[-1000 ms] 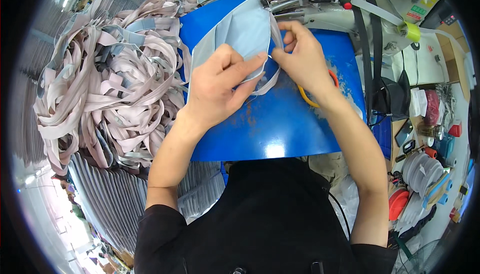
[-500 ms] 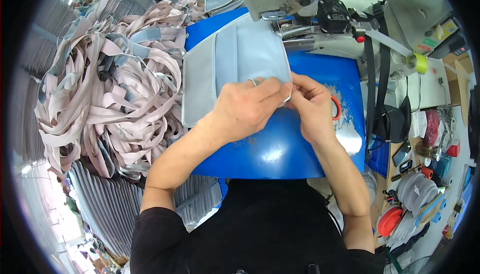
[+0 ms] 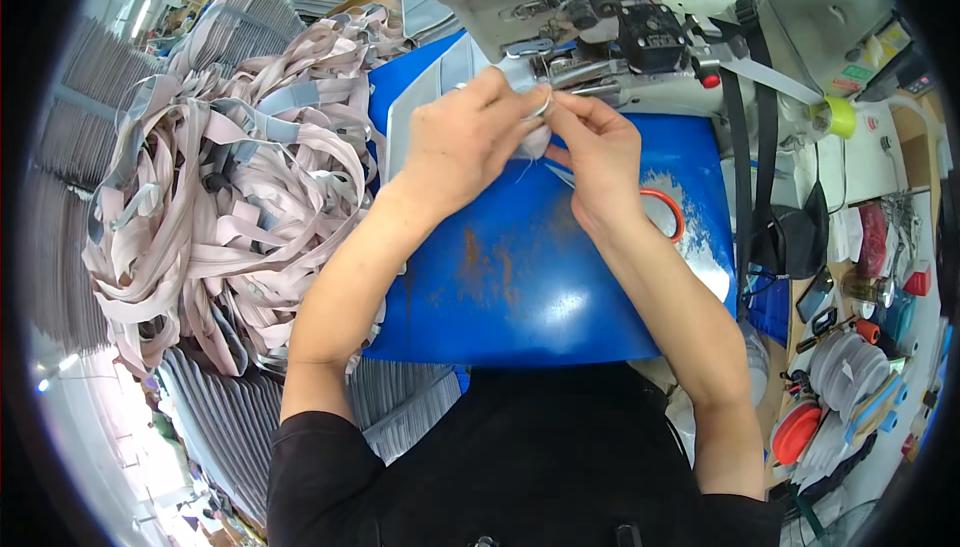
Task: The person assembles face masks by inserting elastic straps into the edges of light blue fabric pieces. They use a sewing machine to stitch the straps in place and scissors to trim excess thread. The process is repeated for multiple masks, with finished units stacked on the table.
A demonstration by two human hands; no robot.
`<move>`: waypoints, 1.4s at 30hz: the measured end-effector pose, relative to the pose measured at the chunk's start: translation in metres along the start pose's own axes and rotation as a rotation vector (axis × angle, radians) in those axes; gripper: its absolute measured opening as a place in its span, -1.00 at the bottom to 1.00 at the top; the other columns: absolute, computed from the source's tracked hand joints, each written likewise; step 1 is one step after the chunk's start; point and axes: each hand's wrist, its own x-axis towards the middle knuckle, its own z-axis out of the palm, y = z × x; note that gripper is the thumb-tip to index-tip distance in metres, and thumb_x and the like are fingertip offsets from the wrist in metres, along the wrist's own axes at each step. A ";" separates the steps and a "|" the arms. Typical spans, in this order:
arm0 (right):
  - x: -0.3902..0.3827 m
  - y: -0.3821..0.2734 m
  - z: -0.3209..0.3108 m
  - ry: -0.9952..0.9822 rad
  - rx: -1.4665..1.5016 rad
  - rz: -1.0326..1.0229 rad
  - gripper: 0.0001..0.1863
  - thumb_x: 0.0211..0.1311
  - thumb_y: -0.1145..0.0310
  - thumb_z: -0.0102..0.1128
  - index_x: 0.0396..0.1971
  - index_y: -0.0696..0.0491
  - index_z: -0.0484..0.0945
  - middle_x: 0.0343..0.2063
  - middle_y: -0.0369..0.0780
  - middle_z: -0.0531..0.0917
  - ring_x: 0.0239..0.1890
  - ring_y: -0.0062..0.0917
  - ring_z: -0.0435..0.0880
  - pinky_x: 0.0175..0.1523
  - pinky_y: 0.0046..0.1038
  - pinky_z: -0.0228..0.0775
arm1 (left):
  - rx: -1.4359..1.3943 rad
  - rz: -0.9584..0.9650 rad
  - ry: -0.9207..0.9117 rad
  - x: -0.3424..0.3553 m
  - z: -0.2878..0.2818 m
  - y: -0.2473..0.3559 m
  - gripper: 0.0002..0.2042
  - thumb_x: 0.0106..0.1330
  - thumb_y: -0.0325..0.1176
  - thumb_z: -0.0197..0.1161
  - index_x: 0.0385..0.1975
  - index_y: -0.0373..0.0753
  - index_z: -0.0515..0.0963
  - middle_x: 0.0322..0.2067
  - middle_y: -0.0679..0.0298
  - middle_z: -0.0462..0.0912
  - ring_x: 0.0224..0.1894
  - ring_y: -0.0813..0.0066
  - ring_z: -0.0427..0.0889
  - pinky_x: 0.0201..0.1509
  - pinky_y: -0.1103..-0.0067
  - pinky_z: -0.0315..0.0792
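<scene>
"Both hands have moved up toward the sewing machine [image 3: 645, 42] at one o'clock, and the grey-blue panel [image 3: 428, 89] with them."

"Fingers?"

"Left hand [image 3: 462, 142]: thumb and fingers pinched together on the panel's edge. Right hand [image 3: 603, 155]: fingertips pinched on that edge, just beside."

"Panel?"

"Eleven o'clock on the blue table [image 3: 540, 322], partly under the left hand. Pinkish strips [image 3: 265, 202] heap toward ten."
</scene>
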 end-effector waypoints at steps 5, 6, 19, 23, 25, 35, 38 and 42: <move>-0.001 0.005 0.009 0.068 -0.028 -0.094 -0.77 0.23 0.48 0.48 -0.17 0.26 0.69 -0.35 -0.23 0.76 -0.36 -0.68 0.67 -0.25 -0.62 0.46 | 0.125 -0.152 -0.151 -0.020 -0.015 -0.006 -0.34 0.13 -0.43 0.46 0.32 0.08 0.52 -0.30 0.21 0.54 -0.38 0.15 0.67 -0.31 0.28 0.59; -0.001 0.007 0.010 0.082 -0.044 -0.109 -0.76 0.22 0.49 0.48 -0.17 0.27 0.69 -0.34 -0.22 0.75 -0.35 -0.68 0.66 -0.25 -0.63 0.45 | 0.112 -0.116 -0.161 -0.021 -0.018 -0.007 -0.34 0.14 -0.45 0.43 0.33 0.08 0.52 -0.34 0.21 0.54 -0.40 0.15 0.66 -0.33 0.28 0.58; -0.008 -0.020 -0.006 -0.045 -0.347 0.016 -0.71 0.15 0.40 0.48 -0.15 0.17 0.70 -0.34 -0.29 0.71 -0.35 -0.65 0.62 -0.29 -0.54 0.43 | 0.056 0.337 -0.360 0.028 -0.067 -0.017 -0.55 0.14 -0.50 0.29 0.10 -0.10 0.71 -0.46 0.15 0.48 -0.45 0.11 0.59 -0.35 0.25 0.49; -0.009 -0.025 -0.007 -0.023 -0.315 0.179 -0.77 0.19 0.33 0.51 -0.19 0.08 0.72 -0.39 -0.38 0.65 -0.36 -0.73 0.56 -0.32 -0.59 0.39 | 0.112 0.312 -0.387 0.031 -0.067 -0.010 -0.57 0.12 -0.51 0.31 0.04 -0.12 0.73 -0.44 0.14 0.54 -0.45 0.10 0.66 -0.32 0.26 0.59; -0.009 -0.026 -0.001 0.007 -0.281 0.227 -0.80 0.20 0.32 0.50 -0.21 0.04 0.72 -0.40 -0.41 0.65 -0.37 -0.73 0.56 -0.33 -0.58 0.43 | 0.149 0.301 -0.372 0.030 -0.062 -0.007 -0.62 0.13 -0.49 0.33 0.00 -0.18 0.73 -0.42 0.13 0.59 -0.47 0.11 0.68 -0.36 0.28 0.60; -0.002 -0.019 0.002 0.061 -0.209 0.214 -0.83 0.21 0.32 0.49 -0.28 0.02 0.70 -0.41 -0.41 0.67 -0.38 -0.74 0.59 -0.35 -0.57 0.47 | 0.342 0.177 -0.352 0.027 -0.033 0.013 -0.68 0.19 -0.41 0.32 -0.04 -0.29 0.68 -0.37 0.11 0.67 -0.45 0.15 0.75 -0.39 0.35 0.65; 0.000 -0.018 0.001 0.048 -0.191 0.207 -0.83 0.21 0.31 0.49 -0.27 0.02 0.71 -0.41 -0.41 0.68 -0.37 -0.74 0.60 -0.34 -0.57 0.47 | 0.342 0.137 -0.366 0.026 -0.028 0.018 -0.66 0.18 -0.42 0.32 -0.03 -0.32 0.66 -0.37 0.09 0.67 -0.45 0.13 0.75 -0.40 0.34 0.63; -0.001 -0.021 0.000 0.019 -0.202 0.213 -0.81 0.22 0.30 0.49 -0.24 0.04 0.73 -0.36 -0.38 0.73 -0.34 -0.72 0.63 -0.32 -0.56 0.47 | 0.307 0.090 -0.388 0.026 -0.028 0.023 -0.62 0.17 -0.42 0.31 0.02 -0.35 0.63 -0.36 0.09 0.67 -0.46 0.12 0.74 -0.41 0.33 0.62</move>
